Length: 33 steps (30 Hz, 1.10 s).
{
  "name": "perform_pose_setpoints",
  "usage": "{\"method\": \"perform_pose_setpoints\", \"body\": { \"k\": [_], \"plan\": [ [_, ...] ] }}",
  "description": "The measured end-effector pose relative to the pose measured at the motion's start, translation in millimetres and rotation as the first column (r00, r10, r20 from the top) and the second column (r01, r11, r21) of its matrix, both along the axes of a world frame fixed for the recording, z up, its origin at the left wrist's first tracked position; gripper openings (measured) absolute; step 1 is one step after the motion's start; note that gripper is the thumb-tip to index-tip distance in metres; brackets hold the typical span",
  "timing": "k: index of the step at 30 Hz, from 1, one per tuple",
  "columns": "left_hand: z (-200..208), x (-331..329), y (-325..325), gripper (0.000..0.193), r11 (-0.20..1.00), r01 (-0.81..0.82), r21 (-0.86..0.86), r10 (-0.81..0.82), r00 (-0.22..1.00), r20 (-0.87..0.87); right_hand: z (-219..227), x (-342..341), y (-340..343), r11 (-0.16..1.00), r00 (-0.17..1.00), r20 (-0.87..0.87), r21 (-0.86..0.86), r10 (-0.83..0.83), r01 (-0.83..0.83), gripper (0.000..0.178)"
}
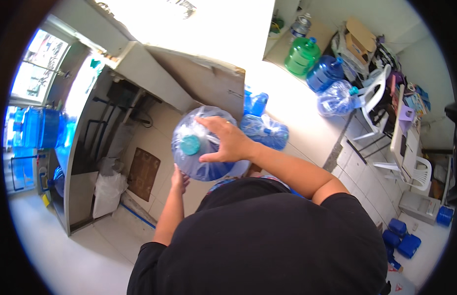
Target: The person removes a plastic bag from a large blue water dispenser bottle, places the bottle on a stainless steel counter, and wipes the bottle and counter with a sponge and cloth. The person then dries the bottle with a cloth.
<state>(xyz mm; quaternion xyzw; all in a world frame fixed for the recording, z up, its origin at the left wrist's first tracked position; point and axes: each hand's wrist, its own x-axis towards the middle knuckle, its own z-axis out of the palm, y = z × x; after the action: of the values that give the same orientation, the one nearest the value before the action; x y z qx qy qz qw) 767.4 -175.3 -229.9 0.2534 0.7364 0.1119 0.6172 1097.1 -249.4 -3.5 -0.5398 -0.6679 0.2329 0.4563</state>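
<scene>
At the far left, a blue water jug [41,128] lies sideways beyond a grey panel [78,162]. A white plastic bag [109,194] sits near the left edge of the tiled floor [110,233], then a brown mat [143,174]. My left hand [179,179] touches the near-left side of a large plastic-wrapped jug [207,146] in front of me; I can't tell how firmly. My hands are apart: my right hand [231,140] arches over its top, thumb and fingers spread beside the teal cap [190,145]. Rightward lie a wrapped blue bottle [267,132], a green jug [302,56] and a white chair [377,98].
</scene>
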Motion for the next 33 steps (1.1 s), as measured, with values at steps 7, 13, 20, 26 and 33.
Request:
{"method": "perform_pose_setpoints", "body": {
  "k": [7, 13, 20, 26, 33],
  "plan": [
    [-62, -1, -14, 0.081, 0.996, 0.072, -0.049, -0.071, 0.997, 0.026, -19, -9, 52, 0.96, 0.955, -0.11, -0.026, 0.274, -0.278, 0.112],
    [-116, 11, -42, 0.081, 0.991, -0.01, -0.134, 0.03, 0.988, 0.148, -63, -25, 79, 0.887, 0.89, -0.15, 0.256, 0.43, -0.385, 0.081],
    [-128, 14, -91, 0.081, 0.954, -0.246, -0.173, 0.28, 0.936, 0.213, -79, -26, 60, 0.855, 0.755, -0.411, 0.155, 0.511, -0.495, 0.044],
    [-118, 31, -125, 0.081, 0.905, -0.392, -0.167, 0.422, 0.877, 0.23, -87, 26, 25, 0.77, 0.65, -0.412, 0.347, 0.638, -0.536, 0.036],
    [-95, 78, -151, 0.081, 0.887, -0.433, -0.162, 0.462, 0.841, 0.281, -91, 108, -2, 0.818, 0.609, -0.546, 0.386, 0.575, -0.426, 0.046]
  ]
}}
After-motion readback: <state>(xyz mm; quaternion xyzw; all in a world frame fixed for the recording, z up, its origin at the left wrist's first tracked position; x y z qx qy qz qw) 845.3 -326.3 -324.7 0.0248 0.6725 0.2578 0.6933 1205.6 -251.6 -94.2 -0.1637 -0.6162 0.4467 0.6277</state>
